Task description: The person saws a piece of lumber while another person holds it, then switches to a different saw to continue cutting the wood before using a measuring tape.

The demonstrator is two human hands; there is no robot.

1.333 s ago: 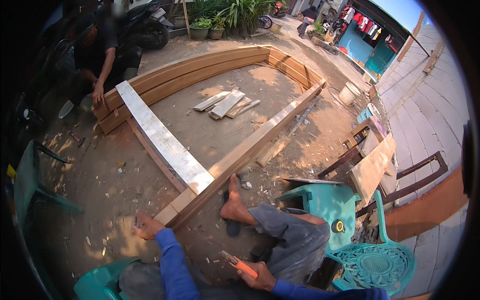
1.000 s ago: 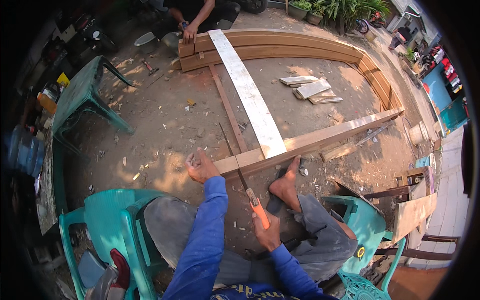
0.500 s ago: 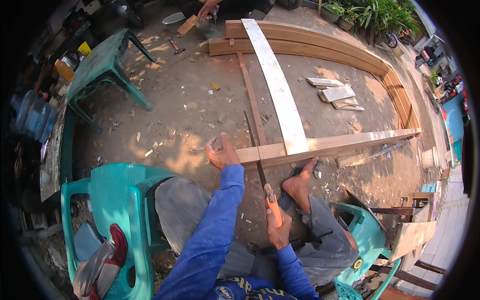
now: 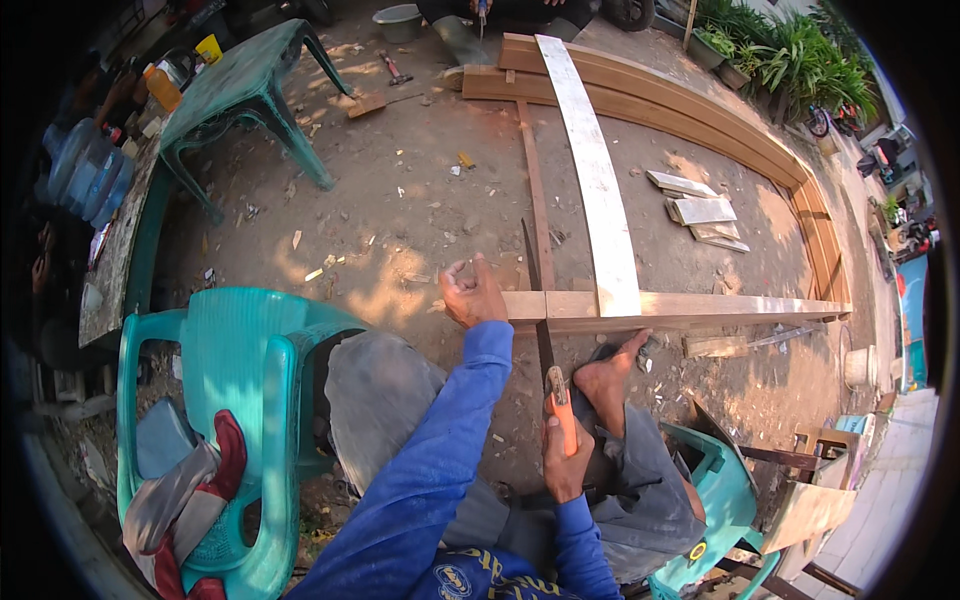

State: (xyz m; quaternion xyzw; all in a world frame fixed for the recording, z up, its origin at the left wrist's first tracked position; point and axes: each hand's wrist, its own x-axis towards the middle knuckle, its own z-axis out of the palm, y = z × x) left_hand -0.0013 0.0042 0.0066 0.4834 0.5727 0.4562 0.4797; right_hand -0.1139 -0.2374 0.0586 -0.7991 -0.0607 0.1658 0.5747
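Note:
A long brown wooden beam [image 4: 710, 305] lies crosswise before me, part of a large wooden frame. At its left end my left hand [image 4: 474, 292] is closed, fingers curled and pressed to the wood. My right hand [image 4: 567, 458] grips the orange handle of a handsaw [image 4: 546, 350] below the beam. The saw's blade crosses the beam at a thin line near that left end, its tip showing beyond on the far side. A pale plank [image 4: 590, 170] lies across the frame, and a thin brown strip [image 4: 535, 170] runs alongside it.
Left are a green plastic chair [image 4: 235, 350] and a dark green table [image 4: 235, 75]. Several short boards [image 4: 703, 210] lie inside the frame. Near a hammer [image 4: 393, 70] is a small wood piece [image 4: 367, 105]. Another person [image 4: 500, 12] holds a tool at the far side.
My view has shifted. The small wood piece by the other person's hand now lies on the ground nearer the green table. The saw handle appears slightly closer to me; my left hand stays at the beam's end.

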